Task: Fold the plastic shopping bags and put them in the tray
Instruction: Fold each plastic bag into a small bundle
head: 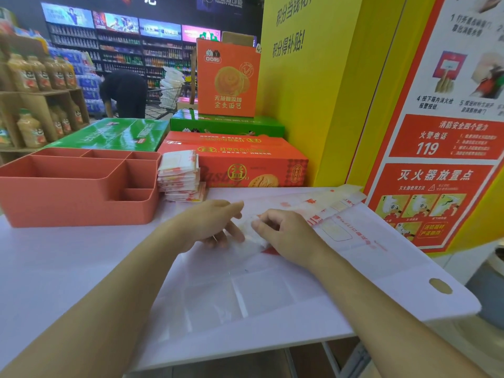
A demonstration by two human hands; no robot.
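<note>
Bag (335, 210) mid-frame on counter (68, 268). R hand (283, 233) fingers curled, pinching its end; L hand (212, 227) fingers near-straight, pressing it. Thin, slippery, v. light: grip at folded edge.

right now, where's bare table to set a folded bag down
Bare table lies in front of the tray, left of the left hand. The tray's large compartment looks bare too. Crowded: folded bags stacked beside the tray; the plastic bag spread around the right hand.
</note>
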